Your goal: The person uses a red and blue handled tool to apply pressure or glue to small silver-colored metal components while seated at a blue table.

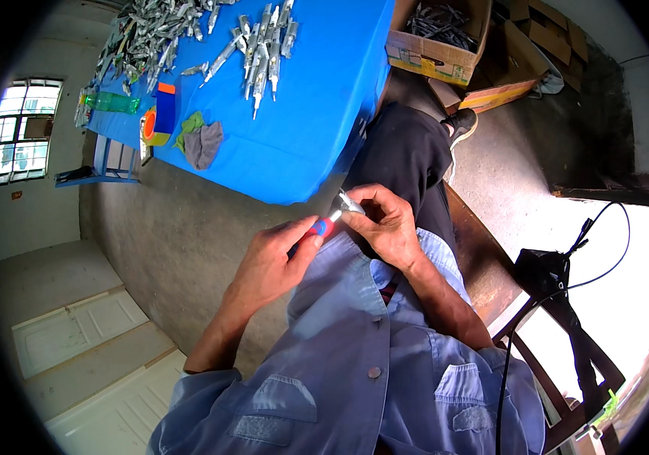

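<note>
My left hand [270, 262] is closed around the red and blue handle of what looks like a screwdriver [323, 227]. Between the thumb and fingers of my right hand [391, 229] is a small silver metal part [350, 204]. The tool's shaft meets this part, though the exact contact is too small to make out. Both hands are over my lap, just off the near corner of the blue-covered table [294, 152]. On that table lie a group of similar silver parts [264, 57] and a larger heap of them [150, 34] farther left.
At the table's left edge are a green plastic bottle [112, 102], an orange-cored tape roll [149, 126] and a grey-green rag [203, 144]. Cardboard boxes [430, 61] stand right of the table, one holding dark parts. A black bag [540, 273] and cable are at my right.
</note>
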### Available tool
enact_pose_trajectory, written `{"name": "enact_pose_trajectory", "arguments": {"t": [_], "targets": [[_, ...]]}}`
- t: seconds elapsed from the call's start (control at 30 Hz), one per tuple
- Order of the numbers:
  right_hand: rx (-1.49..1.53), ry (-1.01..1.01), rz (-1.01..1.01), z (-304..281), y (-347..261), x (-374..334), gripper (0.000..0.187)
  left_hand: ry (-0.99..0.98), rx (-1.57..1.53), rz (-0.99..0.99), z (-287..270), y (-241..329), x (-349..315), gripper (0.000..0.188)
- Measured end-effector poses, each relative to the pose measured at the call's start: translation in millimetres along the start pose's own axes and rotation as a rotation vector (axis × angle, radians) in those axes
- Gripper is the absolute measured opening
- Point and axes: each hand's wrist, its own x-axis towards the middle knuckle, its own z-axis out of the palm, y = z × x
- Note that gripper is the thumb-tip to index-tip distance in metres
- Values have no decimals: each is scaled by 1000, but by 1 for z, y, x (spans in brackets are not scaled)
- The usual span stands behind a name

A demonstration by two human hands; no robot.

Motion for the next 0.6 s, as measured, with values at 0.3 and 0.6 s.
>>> {"name": "enact_pose_trajectory", "arguments": {"t": [0.3,0.6], "targets": [[-30,-68,29,-7,-4,0,24,-16,7,-8,0,-8,-1,31],[82,-103,32,-14,-6,-1,29,-1,-115,-76,-12,-6,-1,31]]}}
